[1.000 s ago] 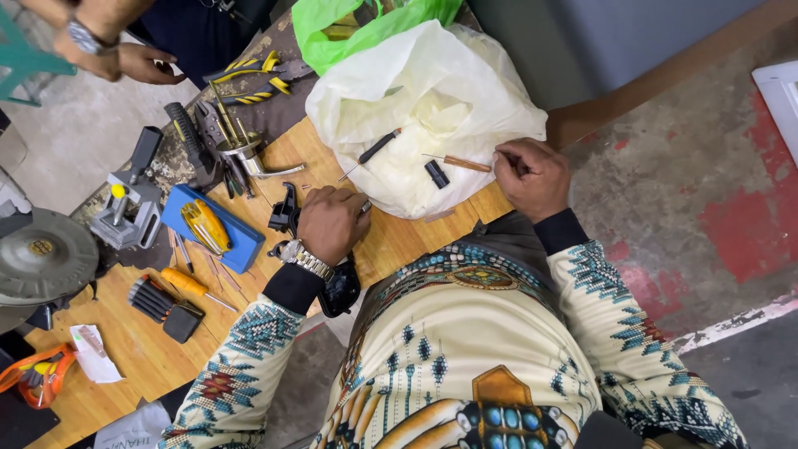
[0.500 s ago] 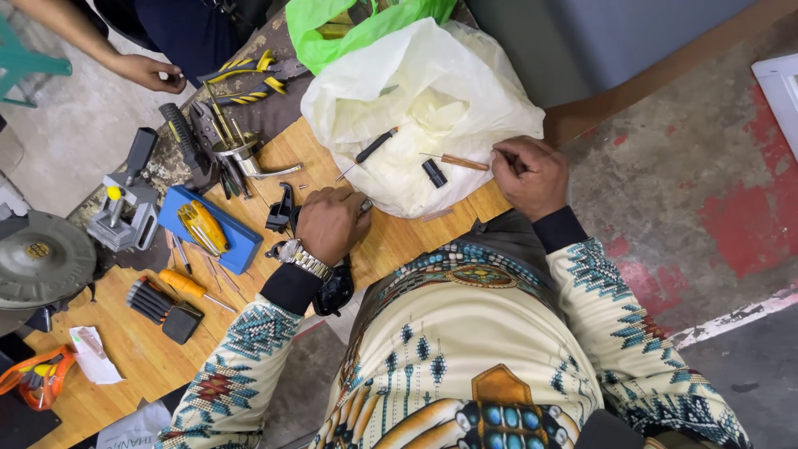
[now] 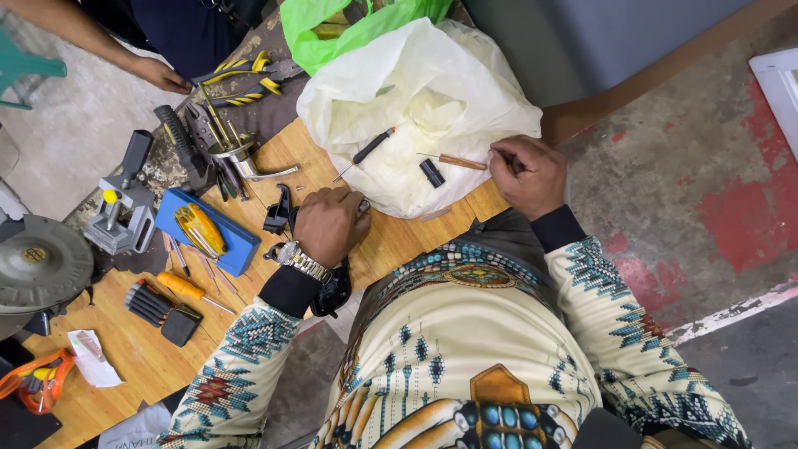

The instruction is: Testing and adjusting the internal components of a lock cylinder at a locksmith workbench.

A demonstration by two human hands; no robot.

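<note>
My left hand point(image 3: 328, 224), with a metal watch on its wrist, rests closed on the wooden bench point(image 3: 125, 357) at the edge of a white plastic bag point(image 3: 416, 91). A small dark part point(image 3: 363, 204) pokes out from its fingers. My right hand point(image 3: 524, 175) pinches the end of a thin wooden-handled pick point(image 3: 460, 162) that lies across the bag. A small black cylinder point(image 3: 431, 173) and a black-handled screwdriver point(image 3: 370, 147) also lie on the bag, between my hands.
A green bag point(image 3: 332, 25) sits behind the white one. Left of my hand are a black clip point(image 3: 277, 209), a blue tray with a yellow tool point(image 3: 204, 231), pliers point(image 3: 241, 75), a small vise point(image 3: 120, 212), a screwdriver set point(image 3: 162, 308) and a grinder disc point(image 3: 37, 262). Another person's hand point(image 3: 162, 76) rests at the far edge.
My hands have hardly moved. The other person's hand has shifted a little along the far edge of the bench.
</note>
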